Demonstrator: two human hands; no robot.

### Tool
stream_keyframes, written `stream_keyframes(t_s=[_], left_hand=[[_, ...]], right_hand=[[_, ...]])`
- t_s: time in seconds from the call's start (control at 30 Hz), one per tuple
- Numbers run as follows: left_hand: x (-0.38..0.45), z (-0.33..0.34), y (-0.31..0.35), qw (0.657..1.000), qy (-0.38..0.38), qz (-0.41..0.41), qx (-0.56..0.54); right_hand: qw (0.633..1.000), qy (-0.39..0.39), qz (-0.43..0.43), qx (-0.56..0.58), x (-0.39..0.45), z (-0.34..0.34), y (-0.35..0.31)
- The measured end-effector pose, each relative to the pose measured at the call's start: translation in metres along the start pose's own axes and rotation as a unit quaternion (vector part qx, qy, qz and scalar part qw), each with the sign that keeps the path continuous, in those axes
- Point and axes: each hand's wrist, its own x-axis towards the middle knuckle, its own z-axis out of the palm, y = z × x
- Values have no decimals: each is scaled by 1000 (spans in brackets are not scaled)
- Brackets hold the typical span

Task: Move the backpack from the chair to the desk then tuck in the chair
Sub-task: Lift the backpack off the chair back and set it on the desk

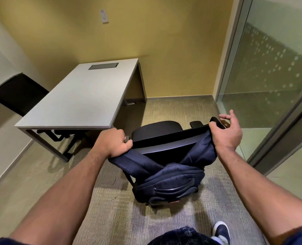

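A dark navy backpack (169,181) hangs behind the backrest of a black office chair (157,131), its two shoulder straps looped over the top of the backrest. My left hand (113,142) is closed on the left strap at the chair's left corner. My right hand (226,133) pinches the right strap at the right corner, with the outer fingers spread. The chair stands on the carpet, pulled out to the right of the grey desk (79,96), facing away from me.
A second black chair (21,92) stands against the white wall left of the desk. A grey cable hatch (103,66) is set into the desktop's far end. A glass partition (270,76) closes the right side. My shoe (221,230) is on the carpet below.
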Motion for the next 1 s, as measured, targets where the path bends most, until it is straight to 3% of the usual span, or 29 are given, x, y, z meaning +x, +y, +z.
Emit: stream_keyframes(t_s=[0.4, 0.77, 1.0], left_hand=[[-18, 2, 22, 999, 31, 30, -8], [-30, 34, 80, 965, 48, 259, -3], [-26, 59, 136, 928, 57, 367, -10]], right_hand=[[999, 6, -38, 26, -5, 7, 4], [993, 49, -86, 60, 2, -11, 18], [991, -1, -128, 47, 8, -34, 13]])
